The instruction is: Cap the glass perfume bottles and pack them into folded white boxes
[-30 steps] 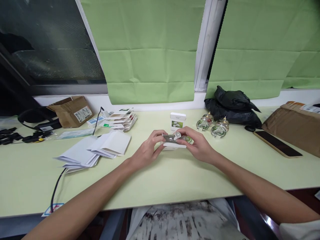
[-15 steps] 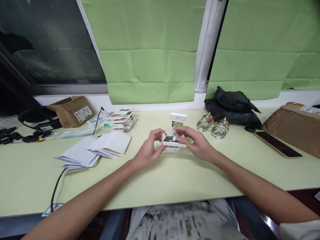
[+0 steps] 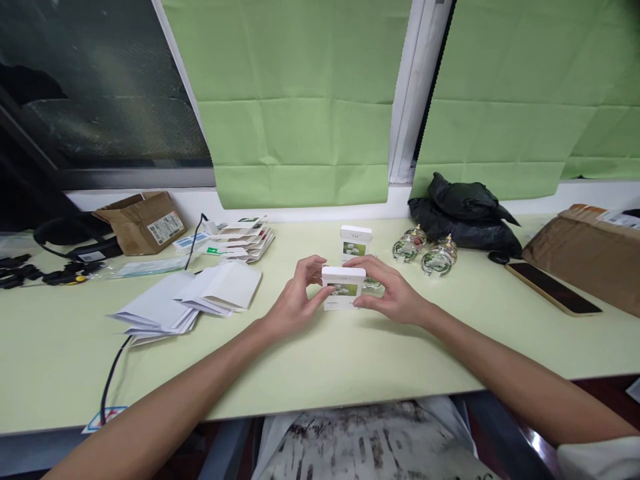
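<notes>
Both hands meet on a small white box [image 3: 343,290] with a green picture on its front. The left hand [image 3: 295,300] pinches its left edge between thumb and fingers, and the right hand [image 3: 395,297] clasps its right side, fingers curled over the top corner. The box stands upright at the middle of the pale green table [image 3: 350,373]; whether its base touches the surface I cannot tell.

Just behind the box stands a second white box [image 3: 355,243] of the same kind. Behind and to its right lie two glass bottles [image 3: 439,257], with a black bag [image 3: 465,210] further back. Well off to the right of the box rests a phone [image 3: 553,287]. To its left a pile of flat white cartons [image 3: 200,293] is spread out.
</notes>
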Motion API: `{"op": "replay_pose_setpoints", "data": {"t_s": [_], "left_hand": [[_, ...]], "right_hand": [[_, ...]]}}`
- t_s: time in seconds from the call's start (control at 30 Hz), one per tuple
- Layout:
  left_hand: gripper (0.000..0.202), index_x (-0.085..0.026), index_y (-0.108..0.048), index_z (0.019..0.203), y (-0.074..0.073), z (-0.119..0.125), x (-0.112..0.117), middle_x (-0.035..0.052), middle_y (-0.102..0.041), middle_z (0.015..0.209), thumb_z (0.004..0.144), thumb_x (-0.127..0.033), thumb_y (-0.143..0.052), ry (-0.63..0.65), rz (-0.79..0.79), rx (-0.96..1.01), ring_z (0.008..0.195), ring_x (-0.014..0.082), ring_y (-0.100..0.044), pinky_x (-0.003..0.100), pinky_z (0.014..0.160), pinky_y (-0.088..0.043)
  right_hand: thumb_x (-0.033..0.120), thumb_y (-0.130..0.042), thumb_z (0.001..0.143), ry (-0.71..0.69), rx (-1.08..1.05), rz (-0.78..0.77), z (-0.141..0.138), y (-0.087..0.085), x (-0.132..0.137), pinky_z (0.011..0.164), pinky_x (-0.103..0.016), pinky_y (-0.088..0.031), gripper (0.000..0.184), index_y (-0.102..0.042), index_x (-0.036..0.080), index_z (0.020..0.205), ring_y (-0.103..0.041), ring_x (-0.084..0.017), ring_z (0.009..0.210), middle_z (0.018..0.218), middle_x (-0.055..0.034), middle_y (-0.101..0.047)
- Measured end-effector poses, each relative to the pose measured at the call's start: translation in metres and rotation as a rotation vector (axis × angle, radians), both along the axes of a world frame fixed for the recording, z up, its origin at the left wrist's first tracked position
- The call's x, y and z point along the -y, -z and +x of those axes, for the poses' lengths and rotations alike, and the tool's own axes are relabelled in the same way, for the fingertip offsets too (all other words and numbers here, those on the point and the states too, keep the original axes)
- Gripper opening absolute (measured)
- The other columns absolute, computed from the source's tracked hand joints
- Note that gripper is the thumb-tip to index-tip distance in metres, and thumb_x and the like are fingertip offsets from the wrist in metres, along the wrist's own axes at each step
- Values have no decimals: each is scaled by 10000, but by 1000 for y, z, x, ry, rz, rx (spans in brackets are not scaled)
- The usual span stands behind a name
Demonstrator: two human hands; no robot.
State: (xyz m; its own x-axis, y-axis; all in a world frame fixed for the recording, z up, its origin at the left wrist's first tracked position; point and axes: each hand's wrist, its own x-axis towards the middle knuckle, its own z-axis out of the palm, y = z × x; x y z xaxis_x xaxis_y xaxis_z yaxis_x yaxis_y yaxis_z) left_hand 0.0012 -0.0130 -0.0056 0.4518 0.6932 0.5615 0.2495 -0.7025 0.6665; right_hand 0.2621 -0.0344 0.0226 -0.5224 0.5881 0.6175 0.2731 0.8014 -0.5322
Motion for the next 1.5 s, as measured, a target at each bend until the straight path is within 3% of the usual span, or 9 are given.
{"op": "replay_pose_setpoints", "data": {"t_s": [0.2, 0.33, 0.5, 0.77, 0.9, 1.03, 1.17, 1.33, 1.5], "left_hand": [[445, -292, -391, 1371, -2, -2, -1, 113, -598, 1296, 1007, -250, -644, 30, 160, -37, 1173, 229, -660, 457, 965, -599], [406, -283, -456, 1297, -11, -3, 1, 148, -473, 1445, 971, -199, -683, 14, 311, -49, 1369, 273, -533, 447, 941, -623], [484, -261, -468, 1293, -11, -3, -2, 124, -527, 1294, 915, -129, -739, -37, 574, -77, 1268, 257, -563, 506, 1017, -588], [539, -272, -444, 1258, 1, -6, -6, 102, -515, 1247, 865, -113, -776, 5, 436, 53, 1170, 223, -593, 422, 892, -627], [599, -268, -427, 1265, 0, -2, -4, 102, -488, 1277, 829, -118, -809, 5, 325, 153, 1181, 213, -586, 388, 878, -625], [503, -253, -450, 1220, -2, 1, -3, 73, -542, 1186, 863, -132, -783, 4, 233, 150, 1073, 180, -612, 387, 884, -619], [453, -248, -495, 1205, -3, 1, -2, 68, -558, 1160, 872, -154, -789, -11, 287, 116, 1056, 180, -610, 389, 881, -623], [531, -271, -518, 1344, -8, -1, -1, 104, -558, 1240, 893, -165, -777, -42, 436, -2, 1136, 217, -613, 377, 844, -629], [392, -248, -549, 1206, -11, -3, 0, 116, -582, 1256, 897, -138, -763, -101, 526, -26, 1224, 252, -598, 441, 947, -602]], "right_hand": [[309, -623, 1023, 97, 6, 112, -3, 6, 4, 1078, -497, -527, 269, -640, 280, 1290, -591, -291, 1277, 1354, -140, -578], [217, -615, 1013, 148, 53, 297, -1, 13, 1, 1058, -502, -550, 389, -602, 327, 1386, -584, -293, 1286, 1372, -137, -555], [86, -610, 976, 177, 118, 516, 2, 18, -3, 1070, -515, -554, 567, -528, 329, 1482, -582, -295, 1298, 1332, -119, -626], [50, -628, 954, 169, 169, 647, 3, 22, -1, 1062, -519, -576, 557, -565, 307, 1444, -582, -302, 1315, 1225, -102, -693], [56, -633, 946, 184, 121, 633, 2, 24, -1, 1026, -536, -589, 568, -577, 346, 1431, -592, -308, 1289, 1214, -95, -665], [57, -637, 932, 224, 34, 558, -1, 26, -1, 1035, -549, -583, 575, -598, 385, 1403, -591, -307, 1273, 1250, -95, -590], [73, -640, 940, 259, -10, 480, -3, 27, 3, 1036, -525, -589, 584, -572, 380, 1432, -584, -302, 1277, 1291, -107, -543], [80, -684, 928, 276, -30, 522, -5, 26, 5, 1039, -559, -577, 630, -505, 349, 1469, -593, -315, 1273, 1249, -110, -588], [74, -704, 909, 258, -19, 583, -5, 25, 4, 1025, -552, -585, 548, -549, 306, 1381, -608, -318, 1275, 1237, -113, -620]]}}
